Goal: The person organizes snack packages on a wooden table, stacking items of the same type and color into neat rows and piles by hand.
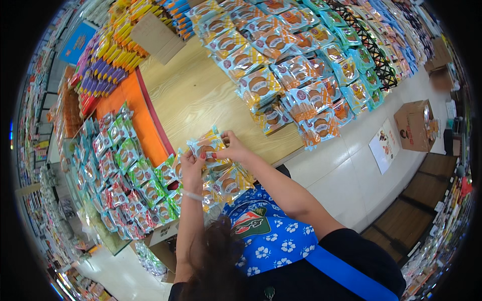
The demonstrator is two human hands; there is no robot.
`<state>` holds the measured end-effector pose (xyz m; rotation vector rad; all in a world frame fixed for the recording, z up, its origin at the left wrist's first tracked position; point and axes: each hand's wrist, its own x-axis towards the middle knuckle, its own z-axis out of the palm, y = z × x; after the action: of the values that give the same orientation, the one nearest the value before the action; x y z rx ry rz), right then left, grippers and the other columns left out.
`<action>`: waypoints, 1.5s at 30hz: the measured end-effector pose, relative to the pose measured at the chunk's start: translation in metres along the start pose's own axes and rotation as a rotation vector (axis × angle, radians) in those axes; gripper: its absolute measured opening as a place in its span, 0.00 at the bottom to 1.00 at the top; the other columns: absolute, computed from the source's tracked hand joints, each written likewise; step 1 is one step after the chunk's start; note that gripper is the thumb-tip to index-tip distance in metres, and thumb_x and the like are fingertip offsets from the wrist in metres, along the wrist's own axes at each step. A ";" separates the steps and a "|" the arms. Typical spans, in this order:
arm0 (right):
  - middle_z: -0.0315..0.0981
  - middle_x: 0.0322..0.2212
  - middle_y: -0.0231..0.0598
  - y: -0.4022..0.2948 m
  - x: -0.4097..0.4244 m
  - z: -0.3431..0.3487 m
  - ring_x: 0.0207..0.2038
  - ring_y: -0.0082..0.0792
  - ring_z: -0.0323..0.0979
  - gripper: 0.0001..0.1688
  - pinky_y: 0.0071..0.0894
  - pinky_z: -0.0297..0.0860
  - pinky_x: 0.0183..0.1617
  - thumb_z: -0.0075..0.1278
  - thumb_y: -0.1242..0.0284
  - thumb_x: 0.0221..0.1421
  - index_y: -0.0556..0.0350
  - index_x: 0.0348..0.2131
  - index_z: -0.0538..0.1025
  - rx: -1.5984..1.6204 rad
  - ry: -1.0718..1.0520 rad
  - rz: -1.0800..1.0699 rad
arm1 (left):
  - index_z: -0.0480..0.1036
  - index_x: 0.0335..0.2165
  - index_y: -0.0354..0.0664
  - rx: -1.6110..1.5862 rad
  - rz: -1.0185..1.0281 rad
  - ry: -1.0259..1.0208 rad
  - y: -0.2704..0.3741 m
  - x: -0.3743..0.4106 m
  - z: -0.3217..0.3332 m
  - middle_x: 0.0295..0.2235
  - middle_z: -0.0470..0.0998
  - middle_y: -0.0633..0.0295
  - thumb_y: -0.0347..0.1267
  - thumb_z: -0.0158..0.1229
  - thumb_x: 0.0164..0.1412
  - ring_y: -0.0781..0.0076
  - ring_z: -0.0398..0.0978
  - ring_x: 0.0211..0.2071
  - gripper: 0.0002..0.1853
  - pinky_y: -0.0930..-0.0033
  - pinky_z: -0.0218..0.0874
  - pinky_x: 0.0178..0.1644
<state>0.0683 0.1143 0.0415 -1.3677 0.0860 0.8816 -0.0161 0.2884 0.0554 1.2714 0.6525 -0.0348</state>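
Observation:
Between both hands is a yellow-and-blue plastic packet of a round baked snack [207,147]. My left hand [192,165] pinches its near left side, thumb on top. At its right edge, my right hand [234,148] grips with thumb and fingers. Directly below the hands, more yellow-printed packets [229,184] lie in a group against my front. Green-printed packets [141,171] sit to the left of my left hand, next to red-printed ones [118,195]. Bare wood-grain tabletop [180,90] stretches beyond the held packet.
Rows of yellow and orange packets [260,86] cover the table's right part. A black lattice divider [371,49] runs past them. At the far left stand purple and yellow packs [103,73], with a cardboard piece [157,38] beside them. A cardboard box [414,126] is on the floor.

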 end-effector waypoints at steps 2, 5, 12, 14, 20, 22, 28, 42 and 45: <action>0.66 0.49 0.49 -0.011 -0.038 -0.033 0.51 0.40 0.67 0.54 0.37 0.65 0.56 0.71 0.66 0.34 0.60 0.56 0.58 0.043 0.115 -0.195 | 0.57 0.56 0.33 0.203 0.025 -0.049 0.047 -0.033 0.058 0.47 0.74 0.56 0.28 0.66 0.56 0.71 0.75 0.45 0.34 0.70 0.71 0.45; 0.66 0.50 0.48 -0.031 -0.116 -0.086 0.53 0.41 0.67 0.53 0.40 0.65 0.57 0.70 0.68 0.35 0.61 0.57 0.59 0.179 0.029 -0.112 | 0.57 0.56 0.34 0.311 0.055 -0.195 0.027 -0.061 0.100 0.51 0.70 0.55 0.26 0.67 0.55 0.71 0.71 0.51 0.36 0.65 0.70 0.49; 0.68 0.51 0.43 0.015 -0.149 -0.154 0.52 0.31 0.69 0.45 0.31 0.66 0.56 0.61 0.78 0.48 0.65 0.61 0.56 0.272 0.356 -0.113 | 0.60 0.54 0.44 -0.080 -0.536 -0.274 -0.046 -0.035 0.199 0.46 0.74 0.63 0.28 0.64 0.59 0.66 0.73 0.49 0.28 0.59 0.68 0.49; 0.67 0.53 0.46 0.030 -0.142 -0.146 0.55 0.35 0.67 0.45 0.36 0.65 0.58 0.59 0.76 0.54 0.68 0.64 0.53 0.422 0.526 -0.259 | 0.60 0.55 0.46 -0.112 -0.558 -0.223 -0.061 -0.029 0.212 0.46 0.75 0.64 0.26 0.61 0.60 0.65 0.75 0.48 0.26 0.60 0.70 0.49; 0.66 0.53 0.44 0.025 -0.150 -0.127 0.56 0.40 0.66 0.31 0.43 0.65 0.59 0.50 0.65 0.65 0.63 0.59 0.60 0.836 0.634 -0.066 | 0.62 0.54 0.42 -0.251 -0.365 -0.217 -0.077 -0.031 0.228 0.48 0.75 0.62 0.22 0.58 0.61 0.67 0.74 0.48 0.24 0.62 0.69 0.51; 0.68 0.52 0.42 0.037 -0.133 -0.136 0.54 0.38 0.68 0.26 0.42 0.67 0.57 0.47 0.64 0.67 0.62 0.57 0.62 0.792 0.623 -0.069 | 0.63 0.54 0.40 -0.316 -0.382 -0.256 -0.071 -0.030 0.233 0.48 0.75 0.62 0.22 0.57 0.62 0.67 0.74 0.48 0.23 0.61 0.68 0.51; 0.72 0.46 0.39 0.045 -0.112 -0.150 0.45 0.33 0.73 0.21 0.38 0.71 0.50 0.46 0.64 0.68 0.62 0.51 0.67 0.694 0.645 -0.026 | 0.65 0.53 0.38 -0.394 -0.346 -0.315 -0.081 -0.018 0.244 0.46 0.76 0.63 0.24 0.57 0.63 0.69 0.73 0.46 0.20 0.62 0.64 0.52; 0.73 0.43 0.49 -0.042 -0.154 -0.099 0.48 0.48 0.70 0.19 0.41 0.66 0.53 0.56 0.73 0.54 0.58 0.46 0.73 -1.120 0.565 -0.448 | 0.68 0.55 0.38 0.537 0.184 0.448 -0.011 -0.126 -0.022 0.50 0.71 0.56 0.25 0.56 0.62 0.69 0.72 0.46 0.22 0.67 0.67 0.47; 0.74 0.44 0.51 -0.005 -0.144 -0.059 0.47 0.44 0.73 0.28 0.37 0.69 0.48 0.60 0.66 0.54 0.63 0.50 0.71 -0.587 0.149 0.029 | 0.70 0.51 0.37 0.489 0.003 0.335 -0.036 -0.152 -0.037 0.43 0.74 0.58 0.27 0.57 0.62 0.69 0.74 0.39 0.19 0.67 0.68 0.43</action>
<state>-0.0027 -0.0074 0.1072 -1.9839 -0.0449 0.8619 -0.1699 0.2607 0.0903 1.7708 0.9682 0.0244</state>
